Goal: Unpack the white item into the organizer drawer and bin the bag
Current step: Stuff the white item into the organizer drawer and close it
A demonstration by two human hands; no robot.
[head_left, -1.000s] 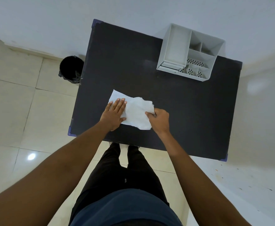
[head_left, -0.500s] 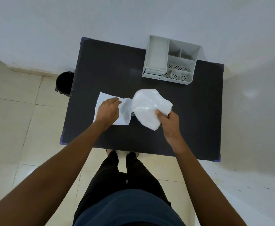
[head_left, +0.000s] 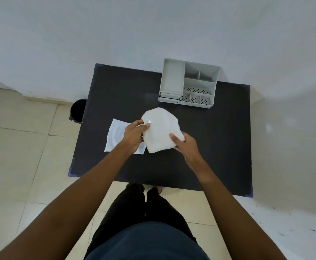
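Note:
A white cloth-like item (head_left: 161,131) is held up over the black table (head_left: 219,147), clear of its bag. My right hand (head_left: 186,145) grips its lower right edge. My left hand (head_left: 134,135) pinches its left edge with thumb and fingers. The clear plastic bag (head_left: 115,136) lies flat on the table under and left of my left hand. The grey organizer (head_left: 189,85) stands at the table's far edge, its small drawers (head_left: 169,97) at the front left corner looking shut.
A black bin (head_left: 77,110) stands on the tiled floor just off the table's left edge. A white wall runs behind the table. My legs are at the near edge.
The white item has come out of the bag and risen. My left hand left the bag and took the item's left edge. The bag stays flat on the table.

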